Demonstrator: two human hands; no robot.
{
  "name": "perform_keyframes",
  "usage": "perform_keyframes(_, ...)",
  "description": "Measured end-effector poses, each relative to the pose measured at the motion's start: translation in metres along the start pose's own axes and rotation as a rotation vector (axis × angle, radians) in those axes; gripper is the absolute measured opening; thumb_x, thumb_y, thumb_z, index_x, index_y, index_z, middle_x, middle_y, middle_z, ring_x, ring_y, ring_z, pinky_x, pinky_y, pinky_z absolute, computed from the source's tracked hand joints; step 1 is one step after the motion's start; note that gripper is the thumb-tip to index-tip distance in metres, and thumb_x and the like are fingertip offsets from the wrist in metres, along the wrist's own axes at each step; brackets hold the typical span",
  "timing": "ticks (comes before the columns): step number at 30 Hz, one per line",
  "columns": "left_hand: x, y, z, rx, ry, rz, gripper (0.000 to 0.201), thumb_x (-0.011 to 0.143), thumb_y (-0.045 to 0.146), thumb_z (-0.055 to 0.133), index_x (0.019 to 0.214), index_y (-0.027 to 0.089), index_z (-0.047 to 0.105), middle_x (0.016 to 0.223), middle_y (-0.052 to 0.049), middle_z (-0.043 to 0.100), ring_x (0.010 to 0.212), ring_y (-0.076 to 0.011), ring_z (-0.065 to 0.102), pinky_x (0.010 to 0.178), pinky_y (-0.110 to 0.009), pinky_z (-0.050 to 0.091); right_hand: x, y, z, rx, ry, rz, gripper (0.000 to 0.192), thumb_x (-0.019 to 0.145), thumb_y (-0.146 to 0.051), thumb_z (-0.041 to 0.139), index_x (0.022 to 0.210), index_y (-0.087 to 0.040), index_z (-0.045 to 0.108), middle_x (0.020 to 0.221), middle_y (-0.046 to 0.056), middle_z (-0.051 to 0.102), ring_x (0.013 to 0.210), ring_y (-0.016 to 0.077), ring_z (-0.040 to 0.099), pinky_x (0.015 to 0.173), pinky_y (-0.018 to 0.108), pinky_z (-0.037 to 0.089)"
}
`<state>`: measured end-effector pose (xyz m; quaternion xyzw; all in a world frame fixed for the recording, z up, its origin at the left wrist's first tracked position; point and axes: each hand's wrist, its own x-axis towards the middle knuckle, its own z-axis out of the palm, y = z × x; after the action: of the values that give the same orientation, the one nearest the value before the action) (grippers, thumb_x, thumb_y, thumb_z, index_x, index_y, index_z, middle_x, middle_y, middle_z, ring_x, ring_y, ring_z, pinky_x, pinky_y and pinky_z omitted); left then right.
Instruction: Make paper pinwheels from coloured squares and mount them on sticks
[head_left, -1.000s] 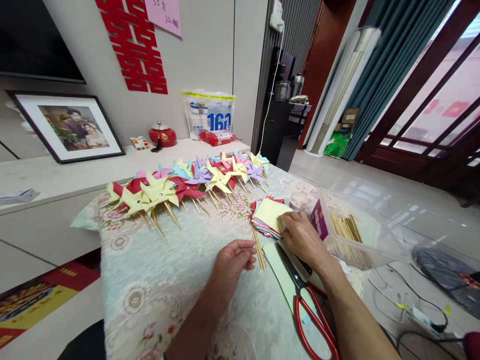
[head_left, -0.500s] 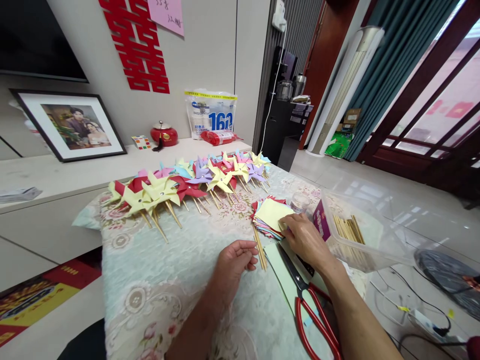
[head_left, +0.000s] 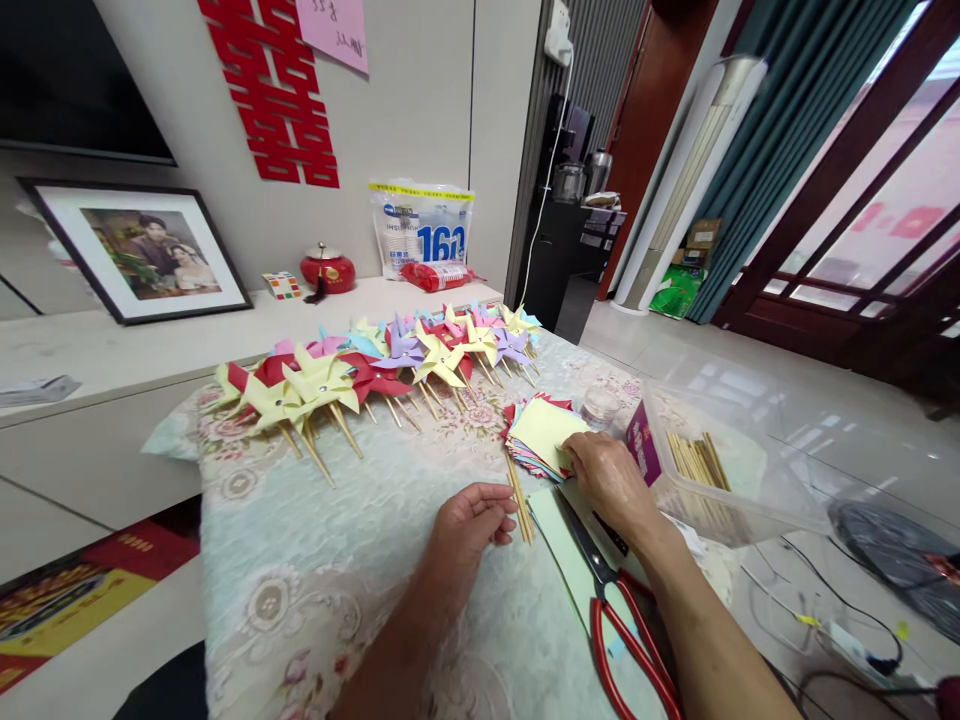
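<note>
My right hand [head_left: 604, 470] has its fingertips pinched at the right edge of the top yellow paper sheet [head_left: 541, 432], which lies on a stack of colored paper squares. My left hand [head_left: 474, 515] rests on the tablecloth, fingers loosely curled and apart, with nothing in it. Beside its fingertips lie a few thin wooden sticks [head_left: 520, 498], partly under the stack. Red-handled scissors [head_left: 600, 580] lie slightly parted on a pale green paper strip [head_left: 559, 555], below my right forearm. Several finished paper pinwheels [head_left: 322, 385] on sticks are spread along the table's far side.
A clear plastic box [head_left: 720, 500] holding wooden sticks stands at the right table edge, with a small round clear container [head_left: 600, 405] near it. Behind the table, a cabinet top carries a framed photo [head_left: 146, 250], a red jar [head_left: 328, 270] and a bag of cups [head_left: 421, 230].
My right hand has barely shifted at the edge of the paper stack. My left hand and the things on the table look the same.
</note>
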<state>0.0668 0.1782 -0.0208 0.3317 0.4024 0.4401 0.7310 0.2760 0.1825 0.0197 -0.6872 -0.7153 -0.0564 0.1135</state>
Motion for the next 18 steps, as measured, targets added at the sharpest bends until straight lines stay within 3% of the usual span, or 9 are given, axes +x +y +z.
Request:
perform_keyframes(12,0.001,-0.002,-0.001,0.013,-0.002,-0.005,0.026,0.059,0.023,0.08,0.081,0.012,0.073,0.074,-0.007,0.071,0.061,-0.0149,0.061,0.058,-0.029,0.045,0.001,0.01,0.005,0.023,0.276,0.01,0.026,0.093,-0.009,0.043,0.101,-0.016,0.066,0.096,0.012,0.07,0.095,0.0252,0.06,0.082,0.031,0.042)
perform_keyframes(18,0.0,-0.003,-0.002,0.014,-0.027,0.003,0.025,0.061,0.024,0.08,0.083,0.012,0.074,0.077,-0.008,0.071,0.062,-0.015,0.061,0.059,-0.029,0.045,0.0,0.013,0.007,0.079,0.405,0.028,0.025,0.096,-0.015,0.042,0.103,-0.017,0.065,0.096,0.011,0.072,0.089,0.0226,0.065,0.081,0.03,0.046)
